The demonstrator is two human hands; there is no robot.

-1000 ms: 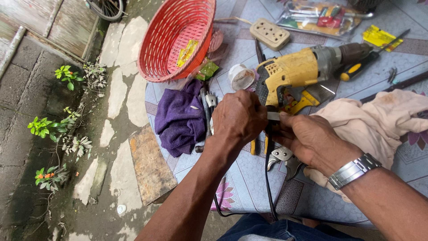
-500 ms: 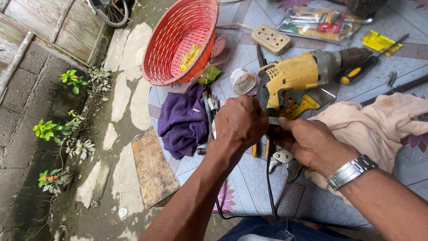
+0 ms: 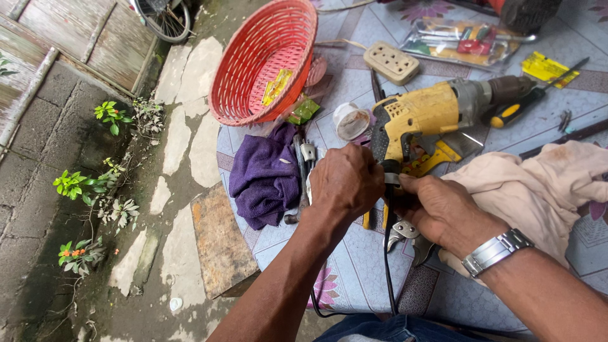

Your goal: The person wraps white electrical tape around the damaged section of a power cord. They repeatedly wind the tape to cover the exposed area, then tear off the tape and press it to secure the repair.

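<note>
A yellow power drill (image 3: 430, 111) lies on its side on the patterned table (image 3: 354, 278). My left hand (image 3: 345, 180) is closed around the base of the drill's handle, where the black cord (image 3: 387, 266) leaves it. My right hand (image 3: 440, 209), a metal watch on its wrist, pinches the same spot on the cord from the right. The cord hangs down over the table's near edge. Pliers (image 3: 405, 237) with yellow handles lie partly hidden under my right hand.
A red plastic basket (image 3: 266, 63) leans at the table's far left edge. Beside my left hand lies a purple cloth (image 3: 266, 174); a beige cloth (image 3: 544, 187) on the right. A power strip (image 3: 392, 62), screwdriver (image 3: 525, 101) and tool packet (image 3: 462, 41) lie beyond.
Both hands stay at the drill's handle base. The view has shifted slightly; my hands and the drill sit a little lower in frame.
</note>
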